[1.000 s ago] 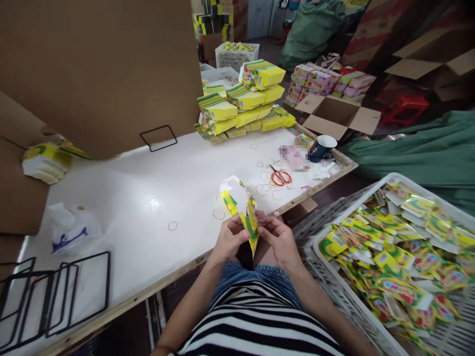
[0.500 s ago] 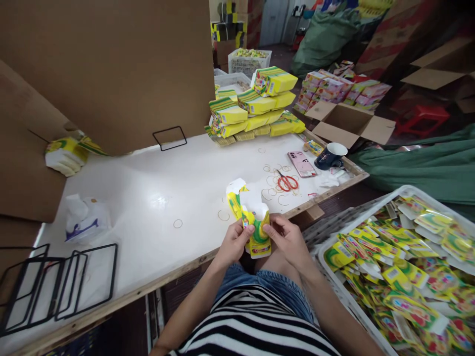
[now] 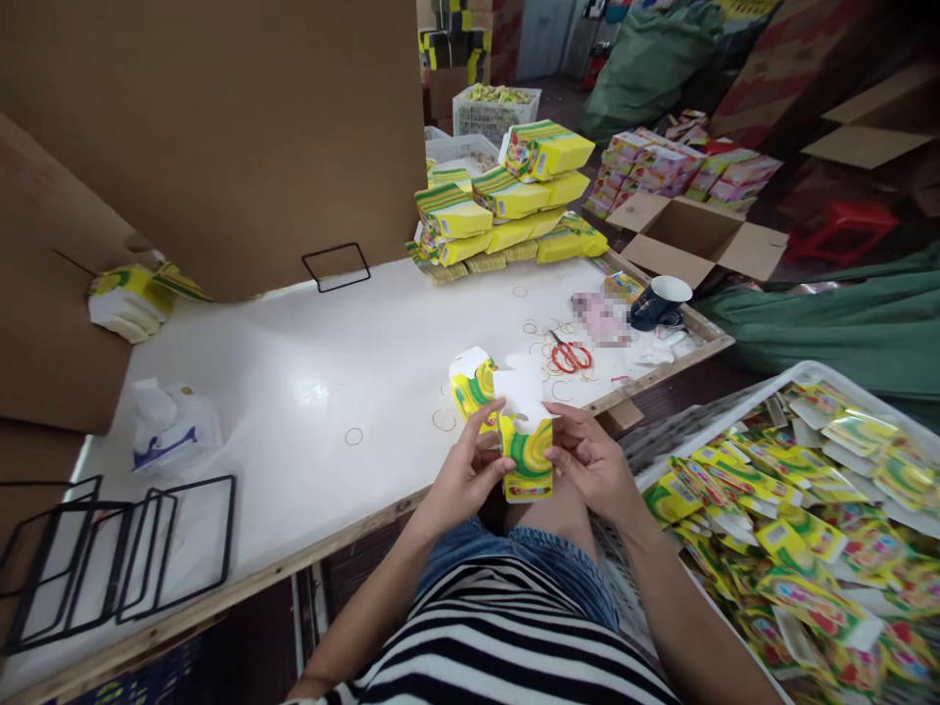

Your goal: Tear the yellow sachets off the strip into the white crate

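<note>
Between left grip (image 3: 470, 478) and right grip (image 3: 598, 468), we grasp a yellow-and-green printed cardboard carton (image 3: 530, 455) at the flat white surface (image 3: 279, 441)'s near edge; its body seems opened out, its white flap (image 3: 524, 386) unclosed.

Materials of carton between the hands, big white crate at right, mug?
Carton: likely thin paperboard; printed front, flat panels, plain white part above.
Crate: probably moulded plastic; rounded corner, openwork side.
Mug: maybe glazed ceramic; smooth dark outside, white inside. Enamelled metal possible.

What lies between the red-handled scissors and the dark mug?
In the head view, a pink item, pixelated beyond naming, lies between the scissors and the mug.
</note>
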